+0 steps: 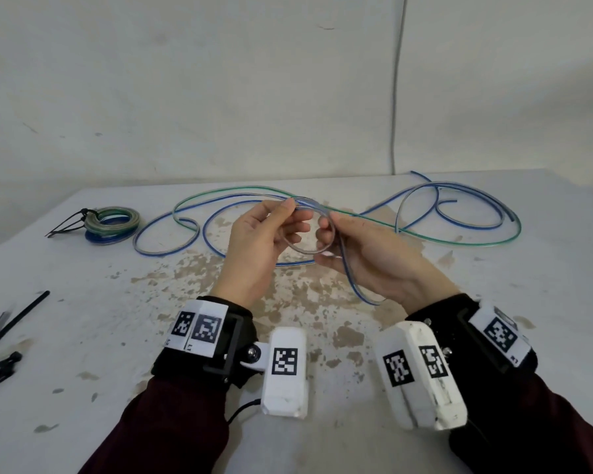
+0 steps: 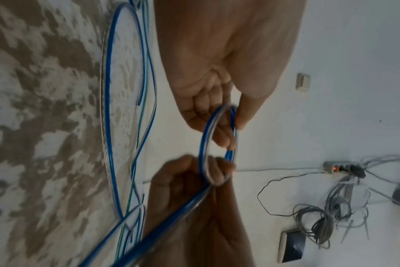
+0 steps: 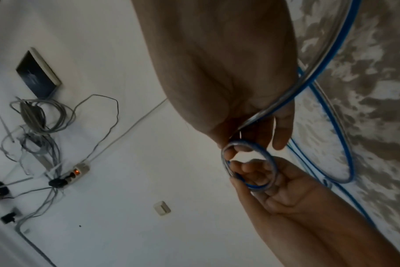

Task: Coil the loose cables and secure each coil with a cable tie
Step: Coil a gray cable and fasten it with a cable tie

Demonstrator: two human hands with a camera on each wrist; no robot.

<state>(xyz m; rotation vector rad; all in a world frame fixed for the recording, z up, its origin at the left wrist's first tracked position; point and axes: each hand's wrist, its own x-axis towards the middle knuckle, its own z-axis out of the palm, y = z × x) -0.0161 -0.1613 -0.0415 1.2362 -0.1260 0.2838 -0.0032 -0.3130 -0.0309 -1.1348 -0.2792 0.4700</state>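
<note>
A clear cable with a blue stripe is wound into a small loop [image 1: 298, 246] held above the table between both hands. My left hand [image 1: 297, 213] pinches the loop's top with thumb and fingers; the left wrist view shows that pinch on the loop [image 2: 203, 140]. My right hand [image 1: 326, 241] grips the loop's right side, and the cable's tail [image 1: 351, 282] runs down past its palm. In the right wrist view the loop [image 3: 271, 162] sits between the right hand [image 3: 251, 142] and left hand [image 3: 244, 173]. More blue-striped cable [image 1: 473, 224] and a green-striped cable [image 1: 459, 239] lie loose behind.
A finished coil [image 1: 113, 222] with black ties lies at the far left of the worn white table [image 1: 83, 275]. Loose black cable ties [image 1: 11, 323] lie at the left edge. A grey cord [image 1: 396, 97] hangs down the wall. On the floor are a power strip [image 3: 80, 169] and tangled grey cords.
</note>
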